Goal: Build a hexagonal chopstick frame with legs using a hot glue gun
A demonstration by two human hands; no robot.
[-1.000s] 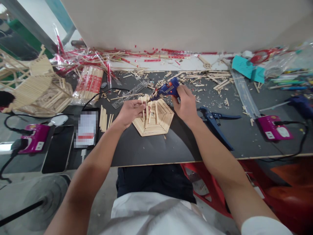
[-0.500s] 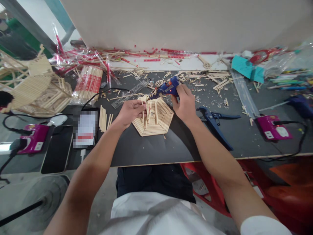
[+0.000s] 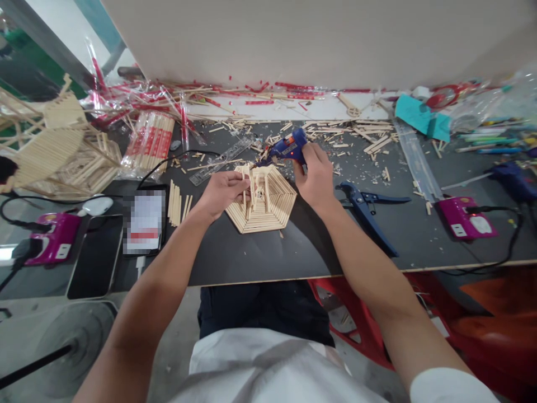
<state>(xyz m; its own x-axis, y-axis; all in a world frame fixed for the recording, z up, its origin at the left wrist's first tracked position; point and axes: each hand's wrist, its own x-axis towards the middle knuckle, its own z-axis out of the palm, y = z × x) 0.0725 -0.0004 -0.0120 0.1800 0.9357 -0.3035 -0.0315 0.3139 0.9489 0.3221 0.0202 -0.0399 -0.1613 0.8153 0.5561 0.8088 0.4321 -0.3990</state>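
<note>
My right hand (image 3: pixel 315 173) is wrapped round a blue hot glue gun (image 3: pixel 289 146). Its nozzle points left and down at the far edge of a many-sided piece built from light wooden sticks (image 3: pixel 282 208), which lies on the dark table. Short sticks stand up from the middle of this piece. With fingers pinched, my left hand (image 3: pixel 226 193) grips one of the upright wooden sticks (image 3: pixel 245 193) on its left side. The nozzle tip sits close to the top of these sticks; whether it touches them I cannot tell.
Loose sticks (image 3: pixel 179 204) and two phones (image 3: pixel 95 254) lie at left, near a purple power socket (image 3: pixel 54 238). A larger stick structure (image 3: pixel 54 145) stands at far left. Blue cutters (image 3: pixel 367 215) lie right of my right hand. Stick scraps (image 3: pixel 335 134) litter the back.
The glue gun has shifted very slightly, its nozzle still by the tops of the upright sticks. Both hands keep their grips, and the whole view has drifted a little.
</note>
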